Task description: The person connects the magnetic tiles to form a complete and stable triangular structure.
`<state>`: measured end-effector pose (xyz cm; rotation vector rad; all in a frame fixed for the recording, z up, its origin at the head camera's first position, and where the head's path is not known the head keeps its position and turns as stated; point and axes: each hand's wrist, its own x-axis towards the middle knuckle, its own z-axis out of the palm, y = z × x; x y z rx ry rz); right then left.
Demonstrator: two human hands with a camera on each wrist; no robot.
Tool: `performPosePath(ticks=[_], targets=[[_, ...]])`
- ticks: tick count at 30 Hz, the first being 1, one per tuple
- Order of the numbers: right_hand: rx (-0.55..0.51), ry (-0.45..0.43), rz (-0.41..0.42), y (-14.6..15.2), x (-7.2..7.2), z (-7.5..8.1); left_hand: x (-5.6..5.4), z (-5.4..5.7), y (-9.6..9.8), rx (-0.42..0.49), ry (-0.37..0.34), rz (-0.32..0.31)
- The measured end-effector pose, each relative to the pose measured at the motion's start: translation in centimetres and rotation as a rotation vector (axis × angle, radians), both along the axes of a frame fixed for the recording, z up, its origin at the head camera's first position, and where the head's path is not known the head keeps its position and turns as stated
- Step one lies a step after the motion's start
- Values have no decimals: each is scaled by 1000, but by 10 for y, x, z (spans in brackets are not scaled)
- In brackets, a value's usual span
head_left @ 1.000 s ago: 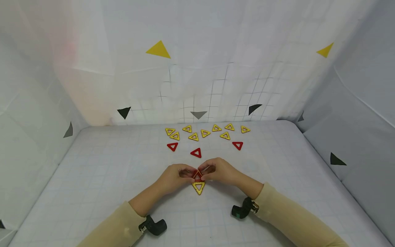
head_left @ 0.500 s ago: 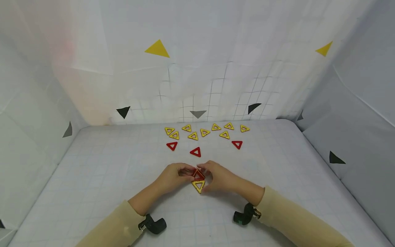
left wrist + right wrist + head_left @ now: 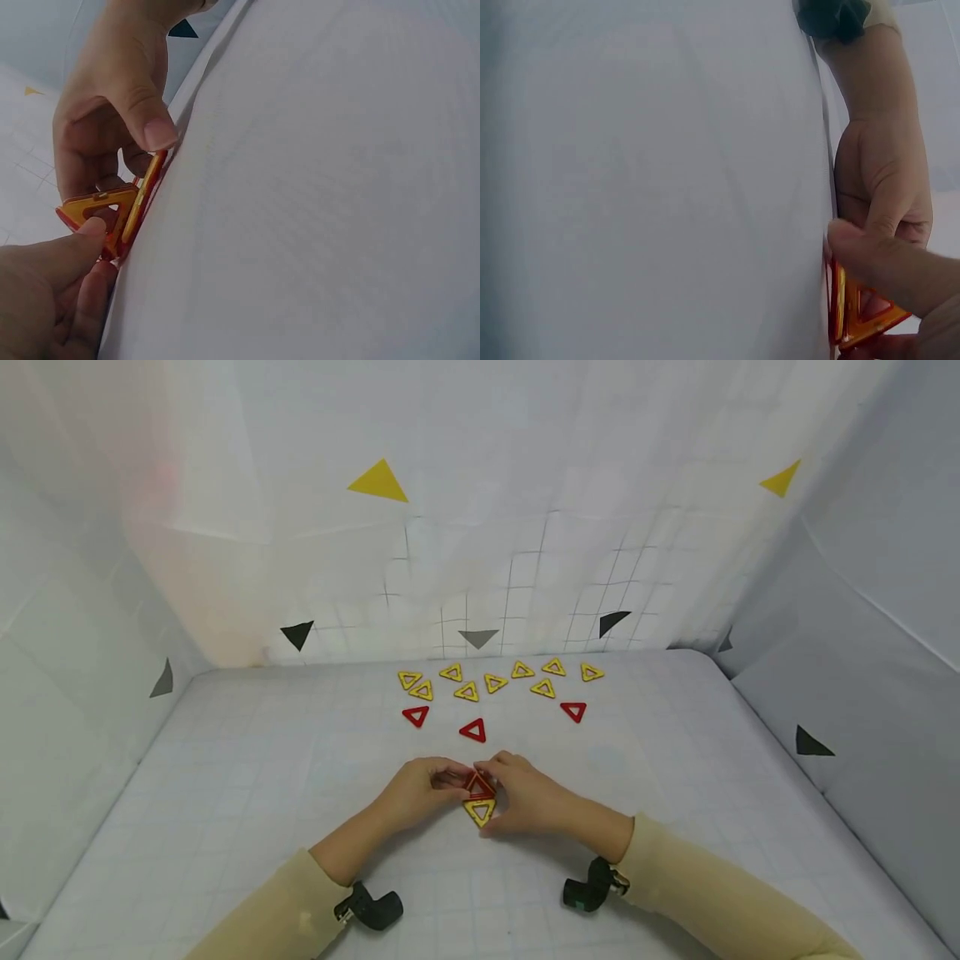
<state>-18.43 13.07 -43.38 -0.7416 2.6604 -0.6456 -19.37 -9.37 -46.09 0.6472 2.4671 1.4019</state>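
Observation:
Red triangular magnetic tiles (image 3: 478, 796) stand joined in a small peaked shape in front of me. A yellow triangular magnetic tile (image 3: 470, 812) adjoins their near edge, its tip towards me. My left hand (image 3: 417, 792) pinches the red tiles from the left, thumb in front, as the left wrist view also shows. My right hand (image 3: 531, 795) spans the right side, its index finger at the top of the red tiles and its thumb at the yellow tile's near tip. In the right wrist view, fingers hide part of the joined tiles (image 3: 840, 307).
Three loose red triangles, one of them a red tile (image 3: 473, 731), lie beyond my hands. Several yellow tiles (image 3: 467, 692) are scattered further back, before the white back wall (image 3: 480, 568). White side walls flank the table (image 3: 247, 793).
My right thumb has moved from the red tiles down to the yellow tile's near tip, so the right hand spreads wider. My left hand keeps its pinch.

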Motion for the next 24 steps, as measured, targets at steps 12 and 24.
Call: performPosePath(ticks=[12, 24], targets=[[-112, -56, 12, 11, -11, -2, 1, 0, -2, -12, 24, -18], [-206, -109, -13, 11, -14, 3, 1, 0, -8, -16, 31, -72]])
